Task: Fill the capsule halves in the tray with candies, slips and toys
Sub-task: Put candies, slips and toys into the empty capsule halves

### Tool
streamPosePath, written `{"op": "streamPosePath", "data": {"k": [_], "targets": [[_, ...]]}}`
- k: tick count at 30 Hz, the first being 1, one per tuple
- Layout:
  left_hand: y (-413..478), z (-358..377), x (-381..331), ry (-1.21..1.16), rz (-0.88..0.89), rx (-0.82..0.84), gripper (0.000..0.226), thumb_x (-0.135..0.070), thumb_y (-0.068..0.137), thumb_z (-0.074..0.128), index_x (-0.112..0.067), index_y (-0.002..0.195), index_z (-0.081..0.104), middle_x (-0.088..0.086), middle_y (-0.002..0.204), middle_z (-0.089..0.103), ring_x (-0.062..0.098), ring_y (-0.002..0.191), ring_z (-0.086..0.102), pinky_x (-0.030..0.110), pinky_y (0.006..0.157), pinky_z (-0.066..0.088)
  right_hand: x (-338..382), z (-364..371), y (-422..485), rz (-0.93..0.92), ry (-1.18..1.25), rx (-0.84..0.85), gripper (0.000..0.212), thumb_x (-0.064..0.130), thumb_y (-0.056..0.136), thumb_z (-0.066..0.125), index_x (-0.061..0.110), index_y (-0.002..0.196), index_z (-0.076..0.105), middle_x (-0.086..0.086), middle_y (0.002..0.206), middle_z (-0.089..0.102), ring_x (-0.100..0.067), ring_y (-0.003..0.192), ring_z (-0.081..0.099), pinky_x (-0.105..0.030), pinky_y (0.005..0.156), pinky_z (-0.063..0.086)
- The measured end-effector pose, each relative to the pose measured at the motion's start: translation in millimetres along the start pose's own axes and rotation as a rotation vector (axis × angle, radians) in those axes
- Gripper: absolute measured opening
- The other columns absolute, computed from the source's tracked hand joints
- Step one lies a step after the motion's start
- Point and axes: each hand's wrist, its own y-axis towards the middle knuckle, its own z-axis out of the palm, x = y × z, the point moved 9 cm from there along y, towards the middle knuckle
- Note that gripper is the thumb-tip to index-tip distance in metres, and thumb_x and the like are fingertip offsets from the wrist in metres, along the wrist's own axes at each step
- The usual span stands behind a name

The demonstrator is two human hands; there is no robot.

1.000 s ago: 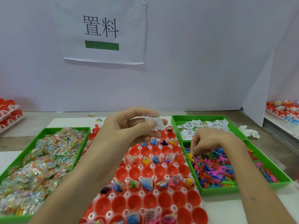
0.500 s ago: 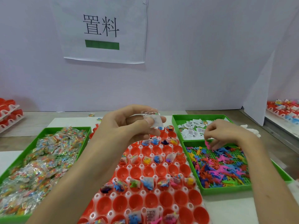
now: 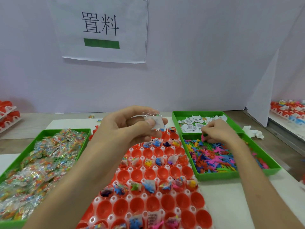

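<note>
White-screened bench. Left hand pinches candy, slip; right hand pinches pink toy. Empty capsule halves lie below left hand, nearer it.

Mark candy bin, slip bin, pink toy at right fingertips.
Candy bin [image 3: 19, 158]: head view, left wall.
Slip bin [image 3: 189, 113]: head view, far rim.
Pink toy [image 3: 202, 138]: head view, exposed tip.

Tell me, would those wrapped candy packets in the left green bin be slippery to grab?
Probably light and floppy: the candy packets look like thin clear film around tiny sweets. Likely slippery too: the glossy wrappers lie heaped loosely.
</note>
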Motion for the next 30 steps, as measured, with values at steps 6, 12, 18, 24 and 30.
{"op": "streamPosePath", "data": {"k": [6,12,18,24,30], "targets": [[-0.2,1.6,1.0,-0.013,0.004,0.009,0.027,-0.019,0.077,0.068,-0.014,0.103,0.073,0.008,0.099,0.079,0.022,0.084,0.077,0.023,0.074,0.06,7.7,3.3,4.5,-0.136,0.037,-0.199,0.025,0.016,0.091,0.064,0.02,0.068,0.07,0.002,0.077,0.075,-0.017,0.066,0.068,-0.03,0.06,0.048],[1.5,-0.6,4.6,-0.021,-0.005,0.006,0.026,-0.021,0.076,0.069,-0.015,0.101,0.075,0.009,0.1,0.079,0.022,0.085,0.076,0.024,0.074,0.06,18.1,-7.9,1.2,-0.207,0.081,-0.211,0.015,0.015,0.093,0.064,0.017,0.079,0.068,0.0,0.081,0.073,-0.022,0.081,0.073,-0.045,0.082,0.059],[5.1,-3.6,15.1,-0.045,-0.038,-0.014,0.029,-0.026,0.072,0.072,-0.022,0.1,0.079,0.01,0.1,0.078,0.019,0.084,0.076,0.02,0.072,0.058,71.6,-15.3,-29.6,-0.367,0.35,0.035,0.019,0.006,0.094,0.059,0.011,0.078,0.066,-0.002,0.071,0.07,-0.017,0.064,0.064,-0.025,0.063,0.053],[4.3,-2.5,28.1,-0.023,-0.087,-0.058,0.02,-0.015,0.086,0.071,-0.023,0.102,0.079,0.01,0.1,0.078,0.017,0.09,0.073,0.017,0.071,0.054,163.5,-2.1,-112.5,-0.749,0.618,0.512,0.004,0.016,0.085,0.066,0.016,0.081,0.069,-0.004,0.075,0.067,-0.018,0.067,0.063,-0.025,0.069,0.054],[2.2,4.1,21.3,0.001,-0.042,-0.054,0.017,-0.017,0.087,0.072,-0.028,0.097,0.081,0.004,0.084,0.077,0.012,0.079,0.073,0.02,0.076,0.057,188.6,8.7,-153.9,-0.933,0.457,0.57,0.003,0.018,0.083,0.066,0.017,0.083,0.07,0.003,0.073,0.067,-0.014,0.065,0.062,-0.022,0.069,0.051]]}}
